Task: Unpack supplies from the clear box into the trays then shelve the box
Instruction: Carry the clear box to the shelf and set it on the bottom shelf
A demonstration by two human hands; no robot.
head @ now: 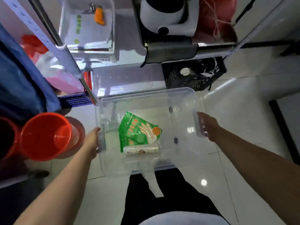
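Seen from above, a person stands on a pale tiled floor (235, 114) and holds a clear box (146, 98) out in front of the body, one hand at each short end.

The left hand (93, 141) grips the box's left rim, its fingers curled over the edge and out of sight behind the clear wall. The right hand (207, 125) grips the right rim the same way, fingers wrapped around the handle lip.

Between the two sets of fingers, low inside the box, lie green packets (138, 129) printed with a glove picture. They sit nearer the left hand's fingers than the right's. Just below the packets, towards the person's body, lies a small white roll (141, 149), touching the packets' lower edge.

Beyond the fingertips, past the far rim of the box, stands a metal shelf unit (71, 62). On an upper shelf sits a clear tray (87, 30) holding an orange item (99, 15) and a metal clip (90, 8). A black crate (193, 75) rests on the floor under the shelf, beyond the right hand's fingers.

Outside the left hand's fingers, just beside the wrist, stands a red bucket (47, 135).
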